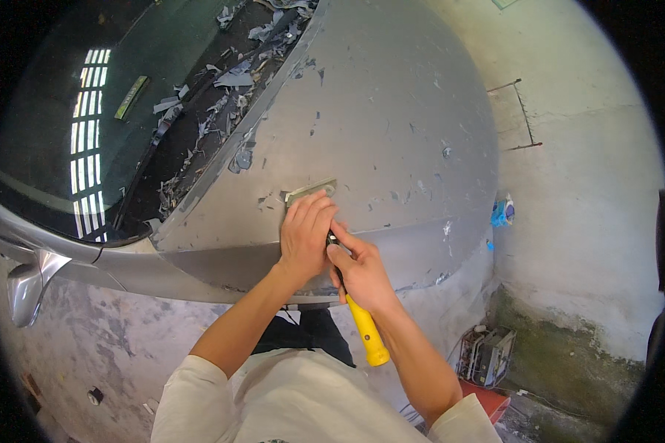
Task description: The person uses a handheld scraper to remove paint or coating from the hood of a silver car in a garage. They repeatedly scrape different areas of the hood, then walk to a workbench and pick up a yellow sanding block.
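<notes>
You stood over the grey car hood (391, 96), which filled the middle of the view, its paint scuffed and flecked with bare patches. The windshield (66, 125) ran along the hood's left edge, and in the trough between them lay a heap of torn grey paint scraps (222, 88). A side mirror (26, 284) jutted out past the hood's near-left corner. Beyond the hood's right edge rose a pale concrete wall (584, 184), with a blue crumpled thing (502, 213) lying at its foot and a box of metal parts (486, 356) on the floor off the near-right corner.

Your left hand (305, 236) lay flat near the hood's near edge, its fingers (312, 210) together and pressed down on the back of the scraper blade (310, 190), whose flat metal edge showed just beyond your fingertips, resting on the panel. Your right hand (360, 272) sat just behind and touching the left, fingers clamped around the scraper's yellow handle (367, 334), which stuck out below your palm toward your body and off the hood's near edge. The tool's dark neck showed between your two hands. Nothing lay on the panel ahead of the blade except loose paint chips (403, 196) stuck to the surface.
</notes>
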The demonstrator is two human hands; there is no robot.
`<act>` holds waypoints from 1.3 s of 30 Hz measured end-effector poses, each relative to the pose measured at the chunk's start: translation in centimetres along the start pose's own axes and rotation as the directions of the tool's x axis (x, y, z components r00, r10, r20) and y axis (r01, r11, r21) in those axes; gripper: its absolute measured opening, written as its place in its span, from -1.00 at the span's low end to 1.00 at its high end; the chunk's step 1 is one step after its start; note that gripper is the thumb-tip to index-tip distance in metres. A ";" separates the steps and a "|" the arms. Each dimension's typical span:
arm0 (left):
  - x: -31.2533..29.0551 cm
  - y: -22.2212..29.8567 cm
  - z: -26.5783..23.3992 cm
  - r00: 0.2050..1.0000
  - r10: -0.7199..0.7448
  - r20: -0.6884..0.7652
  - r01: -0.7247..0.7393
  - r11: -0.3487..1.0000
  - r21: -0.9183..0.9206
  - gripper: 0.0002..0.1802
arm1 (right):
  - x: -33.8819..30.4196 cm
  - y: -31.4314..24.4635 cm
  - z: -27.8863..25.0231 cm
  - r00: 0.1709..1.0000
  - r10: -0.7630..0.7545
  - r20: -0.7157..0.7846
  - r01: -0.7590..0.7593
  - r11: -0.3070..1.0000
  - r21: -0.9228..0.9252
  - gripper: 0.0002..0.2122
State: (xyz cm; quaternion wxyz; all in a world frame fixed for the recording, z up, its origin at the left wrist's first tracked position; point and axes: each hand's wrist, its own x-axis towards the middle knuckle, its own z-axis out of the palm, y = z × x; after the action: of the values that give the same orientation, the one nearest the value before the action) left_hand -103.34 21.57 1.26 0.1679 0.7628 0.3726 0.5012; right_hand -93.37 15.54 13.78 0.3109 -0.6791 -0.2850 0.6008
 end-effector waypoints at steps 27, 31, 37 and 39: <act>-0.3 -0.4 -0.5 0.999 -0.029 -0.016 0.027 0.996 -0.083 -0.65 | -1.2 -1.7 1.8 0.988 0.126 -0.087 -0.126 0.992 0.001 -0.48; -0.3 -0.5 -0.2 0.997 -0.072 -0.006 0.071 0.991 -0.113 -0.64 | -1.0 -2.0 1.7 0.995 0.071 -0.064 -0.069 0.997 0.039 -0.48; -0.3 -0.4 -0.1 0.996 -0.090 -0.028 0.088 0.993 -0.081 -0.65 | -1.0 -2.2 1.6 0.995 0.083 -0.063 -0.081 0.996 0.034 -0.48; -0.5 -0.3 -0.1 0.997 -0.066 -0.039 0.063 0.995 -0.073 -0.65 | -1.2 -2.1 1.6 0.984 0.157 -0.081 -0.160 0.987 -0.031 -0.48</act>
State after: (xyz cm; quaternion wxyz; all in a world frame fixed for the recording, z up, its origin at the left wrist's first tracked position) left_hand -103.65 21.38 0.82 0.2034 0.7334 0.3822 0.5240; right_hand -95.11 16.14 15.98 0.2605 -0.7283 -0.2288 0.5910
